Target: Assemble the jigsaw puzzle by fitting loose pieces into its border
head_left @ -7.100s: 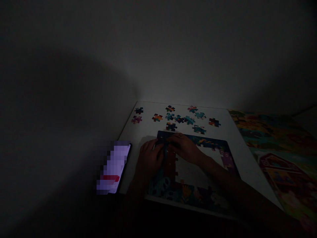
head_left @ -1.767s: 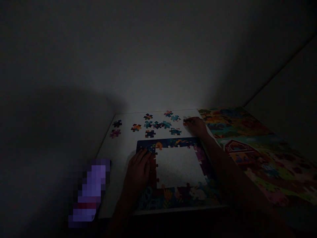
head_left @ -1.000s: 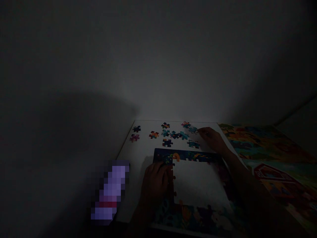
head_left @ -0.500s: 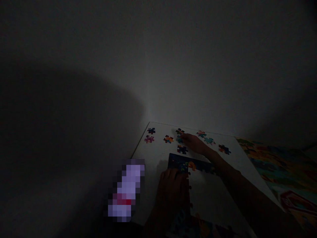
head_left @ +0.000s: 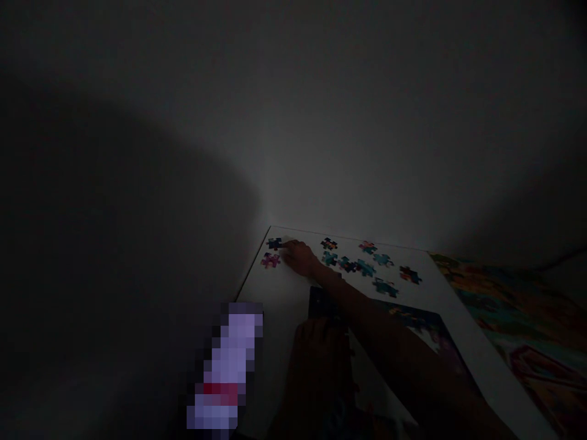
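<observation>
At the far left of the white tabletop lies a dark blue puzzle piece (head_left: 274, 244). My right hand (head_left: 300, 259) reaches across to it, fingers bent together, the fingertips at the piece's right edge. Just in front is a pink puzzle piece (head_left: 270, 261). My left hand (head_left: 316, 351) lies flat in deep shadow on the left border of a partly joined puzzle (head_left: 317, 300). My right forearm crosses over this puzzle and hides part of it. White surface shows inside the puzzle's border.
Several loose pieces, among them a teal puzzle piece (head_left: 383, 287) and a brown and blue puzzle piece (head_left: 410, 275), lie behind the puzzle. A colourful printed sheet (head_left: 495, 305) is at the right. A blurred-out bright object (head_left: 233, 360) stands at the left edge. Walls (head_left: 343, 153) rise behind.
My right hand has moved left from the teal piece near the back middle to the dark blue piece. My left hand stays on the puzzle border. The view has shifted slightly.
</observation>
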`<state>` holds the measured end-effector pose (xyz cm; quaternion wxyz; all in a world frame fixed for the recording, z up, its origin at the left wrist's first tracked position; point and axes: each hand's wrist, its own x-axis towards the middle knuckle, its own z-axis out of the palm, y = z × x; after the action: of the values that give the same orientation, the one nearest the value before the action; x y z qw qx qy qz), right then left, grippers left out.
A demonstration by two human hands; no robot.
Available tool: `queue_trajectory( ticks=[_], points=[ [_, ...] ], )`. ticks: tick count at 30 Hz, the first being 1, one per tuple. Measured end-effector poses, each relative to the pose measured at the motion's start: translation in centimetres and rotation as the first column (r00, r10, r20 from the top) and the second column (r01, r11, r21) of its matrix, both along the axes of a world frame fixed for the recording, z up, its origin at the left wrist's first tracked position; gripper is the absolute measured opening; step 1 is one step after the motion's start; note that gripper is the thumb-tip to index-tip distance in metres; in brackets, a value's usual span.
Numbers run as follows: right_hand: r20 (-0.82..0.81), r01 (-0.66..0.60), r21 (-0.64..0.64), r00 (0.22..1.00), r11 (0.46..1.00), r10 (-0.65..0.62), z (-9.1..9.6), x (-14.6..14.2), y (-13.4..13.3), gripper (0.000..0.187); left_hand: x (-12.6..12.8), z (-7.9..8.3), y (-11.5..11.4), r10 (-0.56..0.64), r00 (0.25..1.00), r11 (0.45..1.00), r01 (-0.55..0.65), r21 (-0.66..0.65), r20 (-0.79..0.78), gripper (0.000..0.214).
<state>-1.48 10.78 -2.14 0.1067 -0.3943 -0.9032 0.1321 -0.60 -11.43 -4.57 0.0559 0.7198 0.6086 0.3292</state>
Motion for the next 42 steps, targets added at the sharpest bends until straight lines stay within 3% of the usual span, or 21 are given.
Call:
queue_trajectory(
  ticks=[6, 10, 13, 19, 26, 29, 35, 42],
  points=[
    [-0.029, 0.060, 0.013, 0.998, 0.998, -0.060, -0.2, -3.2, -0.1, 0.041, -0.9, -0.9, 0.5, -0.086, 0.994, 0.996, 0.088, 0.027, -0.064, 0.032],
    [-0.012, 0.066, 0.020, 0.998, 0.998, -0.065, -0.3, -2.2, 0.3, 0.041, -1.1, -0.9, 0.6, -0.095, 0.992, 0.995, 0.098, 0.036, -0.086, 0.033],
    [0.007, 0.122, 0.035, 0.992, 0.992, -0.123, -0.1, 0.8, 1.3, 0.038, -0.9, -0.5, 0.5, -0.062, 0.995, 0.996, 0.067, 0.062, -0.077, 0.031],
    [0.003, 0.224, 0.019, 0.975, 0.975, -0.224, -0.1, 9.4, 4.1, 0.034, -0.5, -0.3, 0.6, -0.034, 0.997, 0.991, 0.043, 0.128, -0.072, 0.028],
    [-0.193, 0.336, -0.015, 0.923, 0.942, -0.333, 0.3, 17.8, 5.6, 0.033, -0.8, -0.3, 0.6, -0.042, 0.997, 0.989, 0.051, 0.139, -0.071, 0.031],
    [-0.209, 0.390, -0.057, 0.895, 0.919, -0.393, 0.2, 21.1, 5.0, 0.032, -0.8, -0.3, 0.6, -0.057, 0.995, 0.990, 0.066, 0.125, -0.078, 0.031],
    [-0.257, 0.357, -0.089, 0.894, 0.930, -0.367, -0.8, 26.5, 1.3, 0.030, -0.5, 0.0, 0.7, -0.029, 0.997, 0.994, 0.036, 0.099, -0.073, 0.030],
    [-0.312, 0.348, -0.093, 0.879, 0.933, -0.360, -1.8, 28.0, -1.5, 0.029, -0.8, 0.2, 0.7, -0.034, 0.994, 0.996, 0.043, 0.083, -0.102, 0.031]
  ],
)
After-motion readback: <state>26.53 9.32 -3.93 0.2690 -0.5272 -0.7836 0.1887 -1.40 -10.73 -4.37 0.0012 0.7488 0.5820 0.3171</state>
